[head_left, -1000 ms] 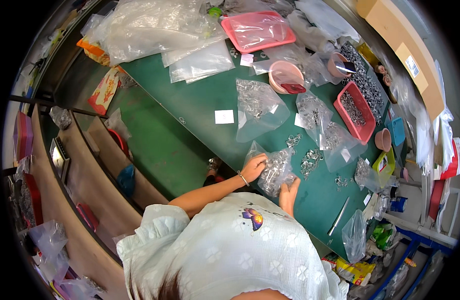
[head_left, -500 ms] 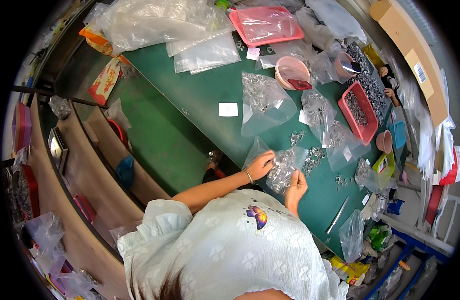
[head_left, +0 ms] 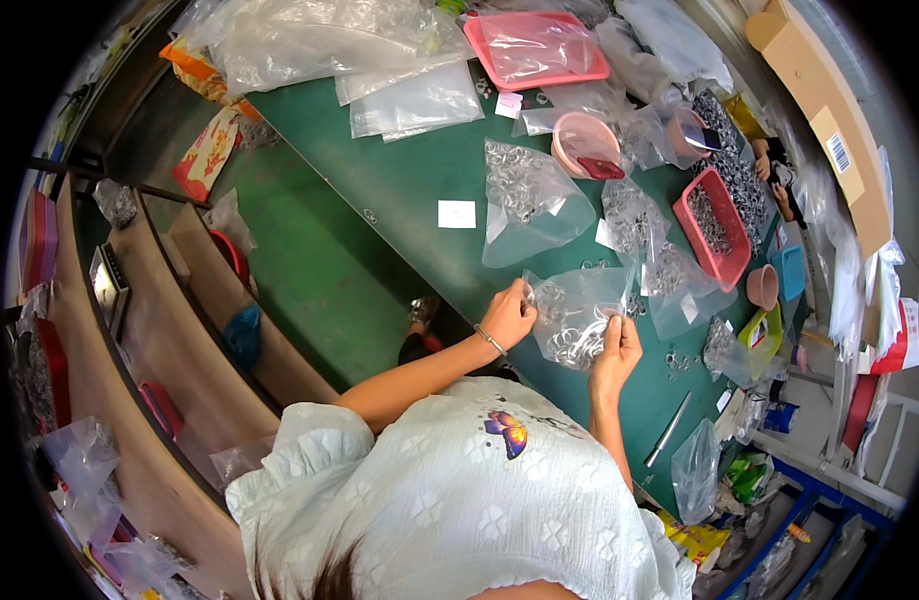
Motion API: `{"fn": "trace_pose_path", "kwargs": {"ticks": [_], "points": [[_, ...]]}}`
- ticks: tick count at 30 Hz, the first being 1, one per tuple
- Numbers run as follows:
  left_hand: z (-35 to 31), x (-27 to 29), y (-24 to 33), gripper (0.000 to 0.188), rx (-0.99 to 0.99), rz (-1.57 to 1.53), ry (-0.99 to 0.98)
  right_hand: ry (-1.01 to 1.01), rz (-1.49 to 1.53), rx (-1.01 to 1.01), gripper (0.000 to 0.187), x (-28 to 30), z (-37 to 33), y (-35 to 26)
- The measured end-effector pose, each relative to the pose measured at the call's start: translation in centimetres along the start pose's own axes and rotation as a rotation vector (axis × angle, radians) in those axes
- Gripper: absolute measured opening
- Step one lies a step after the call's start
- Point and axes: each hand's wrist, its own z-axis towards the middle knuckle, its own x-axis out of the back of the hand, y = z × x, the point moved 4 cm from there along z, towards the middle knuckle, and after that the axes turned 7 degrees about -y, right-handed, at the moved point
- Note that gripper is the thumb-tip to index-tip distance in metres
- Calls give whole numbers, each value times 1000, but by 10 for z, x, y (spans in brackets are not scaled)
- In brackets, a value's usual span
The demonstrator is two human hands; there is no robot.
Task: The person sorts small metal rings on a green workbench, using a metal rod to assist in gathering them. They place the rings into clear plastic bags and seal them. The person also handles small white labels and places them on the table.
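Note:
A clear plastic bag (head_left: 580, 338) with shiny metal rings gathered in its lower part is stretched between my two hands, above the near edge of the green table. My left hand (head_left: 508, 314) is closed in a pinch on the bag's upper left corner. At its right side, my right hand (head_left: 617, 352) pinches the plastic between thumb and fingers. Loose metal rings (head_left: 637, 306) lie on the table just behind the bag, partly hidden by it. Beyond it rests another clear bag of rings (head_left: 520, 190), with further ring-filled bags (head_left: 635, 225) to its right.
A pink basket of rings (head_left: 702, 240) stands to the right, beside a dark heap of metal parts (head_left: 745, 190). Nearer lies a silver pen-like tool (head_left: 670, 430). Across the table are a white card (head_left: 457, 214), a pink bowl (head_left: 583, 135) and a pink tray (head_left: 495, 75). Another person's hands (head_left: 770, 175) show far right.
My hands have moved apart, and the bag is now spread out between them and raised. The rings have settled toward its bottom. The other person's hands have shifted at the far right.

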Motion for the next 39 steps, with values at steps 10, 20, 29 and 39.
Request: {"fn": "trace_pose_path", "kwargs": {"ticks": [10, 20, 29, 39], "points": [[-8, 3, -9, 19, -25, 33, 12, -220, -180, -162, 21, 2, 37, -4], [-11, 4, 3, 19, 10, 106, -29, -302, -645, -93, 22, -9, 52, -58], [-9, 1, -1, 19, 40, -17, 24, -334, -235, -358, 22, 1, 48, -17], [-14, -21, -22, 25, 133, -195, 281, -328, 931, -555, 57, -32, -43, -5]]}}
